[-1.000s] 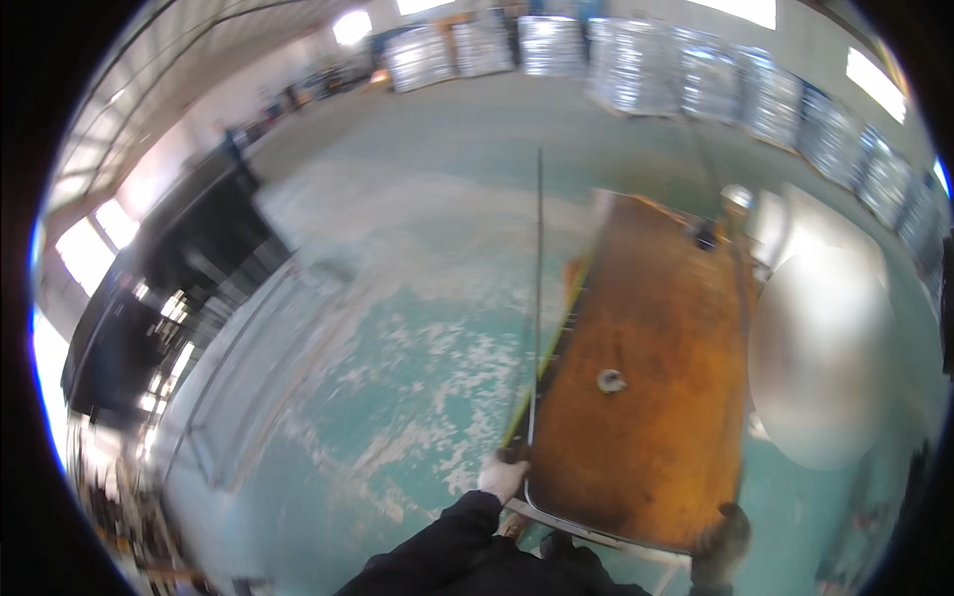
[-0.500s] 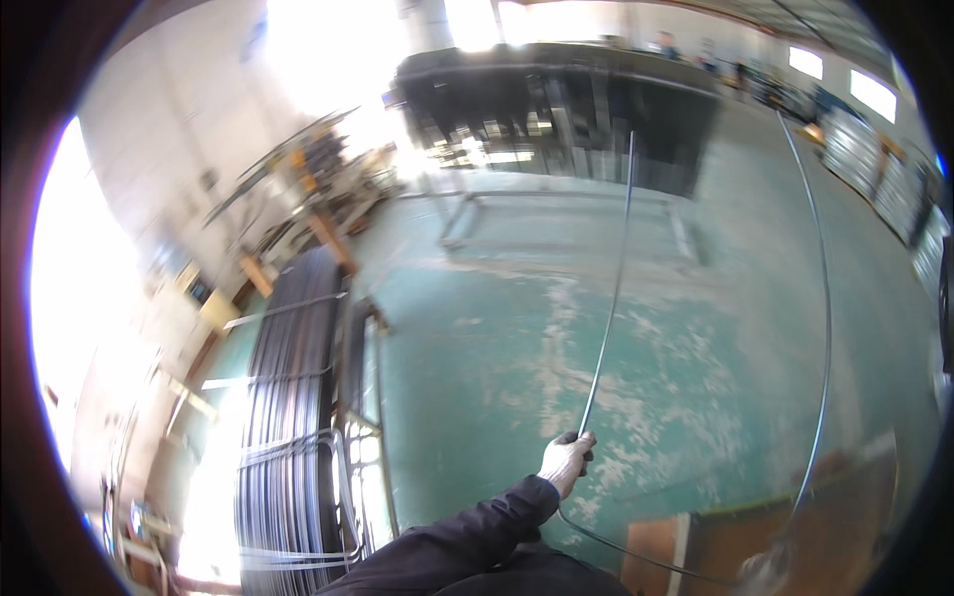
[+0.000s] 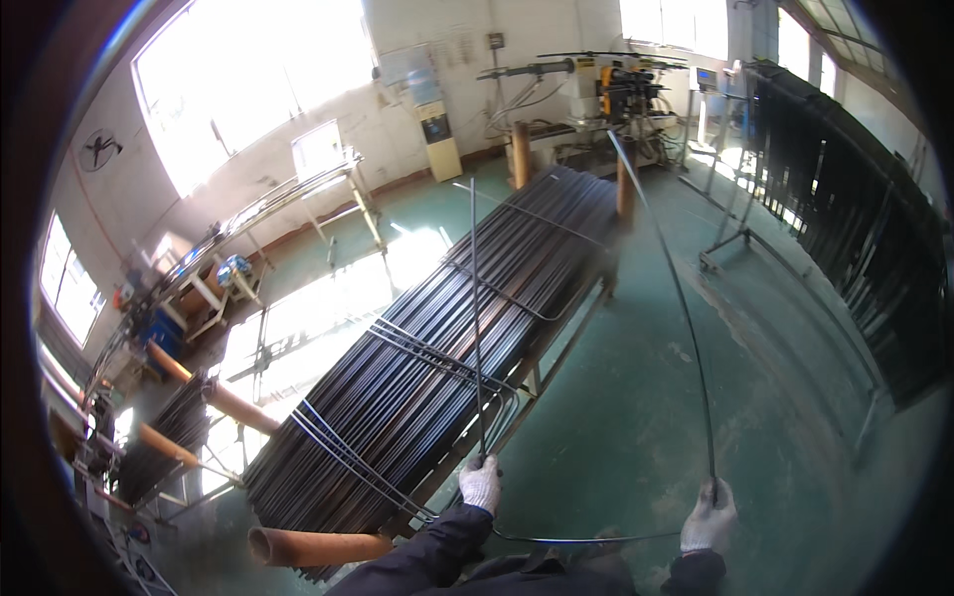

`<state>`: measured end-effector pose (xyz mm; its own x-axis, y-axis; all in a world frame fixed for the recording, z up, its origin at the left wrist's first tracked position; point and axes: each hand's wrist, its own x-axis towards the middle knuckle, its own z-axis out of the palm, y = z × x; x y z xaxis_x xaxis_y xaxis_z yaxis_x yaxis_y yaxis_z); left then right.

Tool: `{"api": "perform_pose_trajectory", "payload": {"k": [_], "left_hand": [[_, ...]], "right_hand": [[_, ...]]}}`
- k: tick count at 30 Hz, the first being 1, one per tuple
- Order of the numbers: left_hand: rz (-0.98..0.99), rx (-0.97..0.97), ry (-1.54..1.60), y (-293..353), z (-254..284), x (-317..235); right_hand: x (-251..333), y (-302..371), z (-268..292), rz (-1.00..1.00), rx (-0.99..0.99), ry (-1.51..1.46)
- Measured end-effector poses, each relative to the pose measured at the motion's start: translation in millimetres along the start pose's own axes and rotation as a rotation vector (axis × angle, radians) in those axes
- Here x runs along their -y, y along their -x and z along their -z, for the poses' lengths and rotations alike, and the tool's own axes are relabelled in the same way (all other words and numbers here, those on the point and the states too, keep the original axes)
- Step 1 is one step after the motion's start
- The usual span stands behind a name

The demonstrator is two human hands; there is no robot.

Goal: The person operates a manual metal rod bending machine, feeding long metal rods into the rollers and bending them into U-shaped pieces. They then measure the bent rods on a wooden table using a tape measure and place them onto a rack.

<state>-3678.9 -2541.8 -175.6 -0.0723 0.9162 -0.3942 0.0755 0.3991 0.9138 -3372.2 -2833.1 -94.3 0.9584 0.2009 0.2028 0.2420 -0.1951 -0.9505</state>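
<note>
Both my hands wear white gloves with dark fingertips. They hold a thin metal rod (image 3: pixel 566 540) bent into a wide U. Its cross part runs low in front of me, and its two long legs point away. My left hand (image 3: pixel 481 484) is closed round the left leg near the bend. Round the right leg, also close to its bend, my right hand (image 3: pixel 710 517) is wrapped. The left leg passes above a long stack of dark straight rods (image 3: pixel 417 397). Several similar bent rods (image 3: pixel 402 345) lie across that stack.
Orange-brown posts (image 3: pixel 318 547) stick out around the stack's rack. A yellow and black machine (image 3: pixel 621 91) stands behind its far end. To the right, many dark rods hang on a frame (image 3: pixel 845 189). A long pale bench (image 3: pixel 268 204) stands left by the windows.
My view has turned left, so the rod stack now lies ahead and the hanging rods are at the right. The U-shaped rod has come along in both hands; my right hand is clearer now.
</note>
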Motion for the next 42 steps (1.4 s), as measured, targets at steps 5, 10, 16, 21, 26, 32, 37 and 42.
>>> {"api": "perform_pose_trajectory", "payload": {"k": [5,10,16,21,26,32,37,42], "left_hand": [[-0.064,-0.454,0.083,-48.0,77.7,52.4],[-0.012,-0.732,-0.076,-44.4,129.9,54.9],[0.116,-0.852,0.078,-98.0,160.4,75.1],[0.128,-0.988,-0.04,-146.9,218.4,135.2],[0.246,-1.074,-0.352,-171.5,206.8,106.2],[0.005,-0.913,-0.354,-184.2,107.9,8.2],[-0.021,-0.52,-0.12,-231.7,-13.2,-41.8],[0.187,-0.455,0.082,-342.2,-145.6,-45.6]], "right_hand": [[-3.8,-60.4,-186.9,0.081,0.459,-0.134],[-17.3,-60.9,-351.7,0.044,0.79,-0.052],[-15.9,-28.5,-488.2,0.155,0.965,0.222],[5.0,17.2,-566.8,0.341,1.147,0.419],[-0.4,7.3,-614.1,0.49,1.322,0.499],[-4.5,-88.1,-665.3,0.568,1.269,0.385],[-29.1,-281.8,-738.0,0.481,0.9,0.462],[-39.9,-485.4,-821.9,0.368,0.793,0.905]]}}
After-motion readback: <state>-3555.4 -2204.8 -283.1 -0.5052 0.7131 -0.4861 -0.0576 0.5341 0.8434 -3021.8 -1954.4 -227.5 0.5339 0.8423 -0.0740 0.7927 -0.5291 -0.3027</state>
